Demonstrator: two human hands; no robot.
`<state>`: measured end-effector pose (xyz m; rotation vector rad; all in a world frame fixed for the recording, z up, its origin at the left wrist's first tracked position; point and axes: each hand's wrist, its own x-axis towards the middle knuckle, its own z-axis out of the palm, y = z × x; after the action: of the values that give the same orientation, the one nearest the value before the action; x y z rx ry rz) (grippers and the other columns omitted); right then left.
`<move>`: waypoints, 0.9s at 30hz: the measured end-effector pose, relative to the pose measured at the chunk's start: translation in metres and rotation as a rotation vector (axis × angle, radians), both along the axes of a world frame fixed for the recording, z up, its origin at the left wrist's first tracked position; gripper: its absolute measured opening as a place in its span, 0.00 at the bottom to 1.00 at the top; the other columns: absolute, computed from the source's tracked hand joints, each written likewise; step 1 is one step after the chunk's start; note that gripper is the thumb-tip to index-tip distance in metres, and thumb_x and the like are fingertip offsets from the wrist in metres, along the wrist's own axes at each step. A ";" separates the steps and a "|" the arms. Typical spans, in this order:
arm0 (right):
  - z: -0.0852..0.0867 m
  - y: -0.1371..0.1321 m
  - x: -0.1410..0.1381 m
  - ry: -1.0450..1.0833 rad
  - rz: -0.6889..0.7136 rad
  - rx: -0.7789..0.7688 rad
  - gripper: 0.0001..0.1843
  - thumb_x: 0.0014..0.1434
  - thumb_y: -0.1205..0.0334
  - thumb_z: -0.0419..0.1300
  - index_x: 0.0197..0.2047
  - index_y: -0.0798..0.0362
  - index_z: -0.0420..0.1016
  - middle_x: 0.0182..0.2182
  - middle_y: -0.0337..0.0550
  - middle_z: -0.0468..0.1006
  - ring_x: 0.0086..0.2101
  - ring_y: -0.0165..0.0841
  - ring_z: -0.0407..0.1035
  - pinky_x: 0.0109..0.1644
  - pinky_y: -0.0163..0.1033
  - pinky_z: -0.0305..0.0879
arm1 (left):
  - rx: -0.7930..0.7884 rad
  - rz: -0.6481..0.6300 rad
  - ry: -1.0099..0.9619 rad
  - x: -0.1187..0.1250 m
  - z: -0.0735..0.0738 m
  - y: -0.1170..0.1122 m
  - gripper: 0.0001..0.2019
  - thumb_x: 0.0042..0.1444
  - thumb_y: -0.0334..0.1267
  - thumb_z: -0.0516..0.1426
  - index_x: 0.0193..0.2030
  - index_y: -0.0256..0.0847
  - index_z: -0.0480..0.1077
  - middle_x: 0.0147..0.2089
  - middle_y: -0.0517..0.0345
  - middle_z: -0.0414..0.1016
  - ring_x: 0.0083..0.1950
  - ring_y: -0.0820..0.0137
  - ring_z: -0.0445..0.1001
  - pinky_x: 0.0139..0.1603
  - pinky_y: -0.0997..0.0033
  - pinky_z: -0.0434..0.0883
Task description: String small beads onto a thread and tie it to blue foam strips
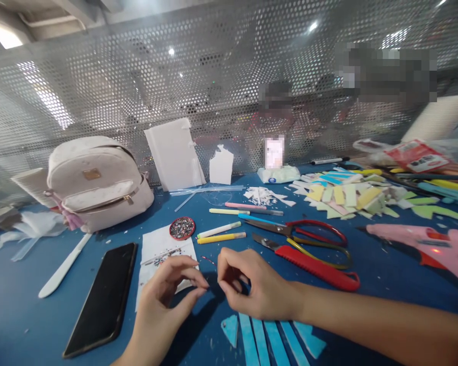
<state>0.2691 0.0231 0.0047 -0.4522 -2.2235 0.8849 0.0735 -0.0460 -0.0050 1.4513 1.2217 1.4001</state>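
My left hand (171, 292) and my right hand (252, 287) meet above the blue table (385, 290), fingertips pinched close together. Between them runs a thin thread or wire (209, 262), too fine to name for sure. Under my left hand lies a white sheet (158, 246) with small glittery bits on it. Light blue foam strips (263, 338) lie just in front of my right wrist. A round red lid of sequins (182, 228) sits beyond the sheet.
A black phone (105, 297) and a white knife-like tool (63, 267) lie left. A cream backpack (95, 180) stands behind. Red scissors (309, 249), pens (221, 231), coloured foam scraps (343, 195) and a pink glue gun (423, 241) lie right. Perforated metal screen behind.
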 end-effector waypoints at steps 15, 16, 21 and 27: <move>0.001 -0.002 -0.002 -0.026 -0.011 0.101 0.06 0.52 0.71 0.55 0.33 0.52 0.62 0.20 0.30 0.63 0.19 0.23 0.60 0.25 0.29 0.53 | 0.134 -0.044 0.232 -0.003 -0.003 0.000 0.13 0.55 0.26 0.60 0.46 0.44 0.69 0.34 0.59 0.80 0.38 0.68 0.79 0.43 0.71 0.77; 0.000 -0.002 -0.002 -0.027 -0.015 0.106 0.06 0.52 0.71 0.55 0.33 0.52 0.62 0.20 0.30 0.63 0.20 0.23 0.60 0.25 0.29 0.53 | 0.135 -0.046 0.249 -0.003 -0.003 0.000 0.13 0.55 0.25 0.60 0.45 0.44 0.69 0.34 0.59 0.80 0.39 0.68 0.79 0.43 0.71 0.77; -0.002 -0.002 -0.002 -0.066 -0.018 0.114 0.06 0.53 0.71 0.56 0.34 0.52 0.63 0.22 0.30 0.64 0.21 0.23 0.61 0.26 0.29 0.53 | 0.123 -0.047 0.268 -0.002 -0.002 -0.001 0.12 0.55 0.25 0.60 0.43 0.42 0.71 0.34 0.60 0.80 0.37 0.71 0.79 0.43 0.74 0.75; -0.001 -0.002 -0.002 -0.085 -0.056 0.086 0.04 0.55 0.70 0.56 0.34 0.52 0.65 0.21 0.30 0.64 0.21 0.24 0.61 0.26 0.29 0.52 | -0.077 0.008 0.031 0.005 0.002 0.000 0.12 0.51 0.28 0.62 0.43 0.42 0.71 0.31 0.60 0.82 0.34 0.71 0.79 0.41 0.74 0.75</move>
<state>0.2675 0.0211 0.0042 -0.5173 -2.3046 0.7511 0.0787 -0.0460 -0.0028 1.4214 1.2884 1.3263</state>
